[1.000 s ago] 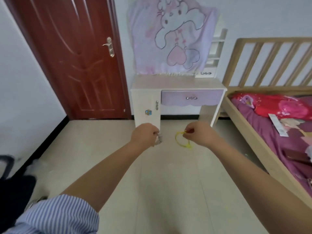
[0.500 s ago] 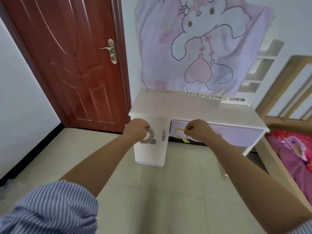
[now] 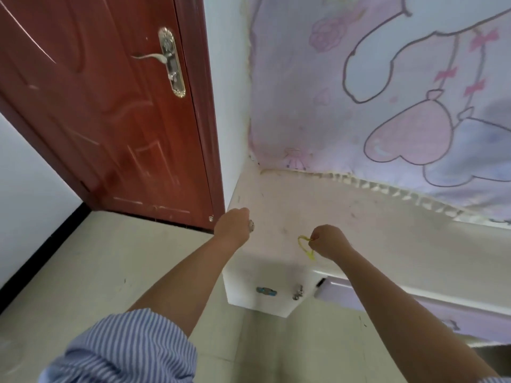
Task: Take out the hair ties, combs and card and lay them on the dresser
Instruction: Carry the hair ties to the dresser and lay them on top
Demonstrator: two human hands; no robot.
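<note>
Both my hands are over the left part of the white dresser top (image 3: 387,233). My left hand (image 3: 233,225) is closed on a grey speckled hair tie (image 3: 251,225), of which only a small bit shows past the fingers. My right hand (image 3: 327,241) pinches a thin yellow hair tie (image 3: 305,246), whose loop hangs down just above the dresser surface. No combs or card are in view.
A pink cartoon cloth (image 3: 387,92) hangs on the wall behind the dresser. A red-brown door (image 3: 110,106) with a metal handle stands to the left. The dresser's lilac drawer (image 3: 414,308) is slightly open at lower right, beside a cabinet knob (image 3: 298,292).
I have walked up to the dresser. Both hands, still holding the hair ties, now hover over its top instead of in front of it.
</note>
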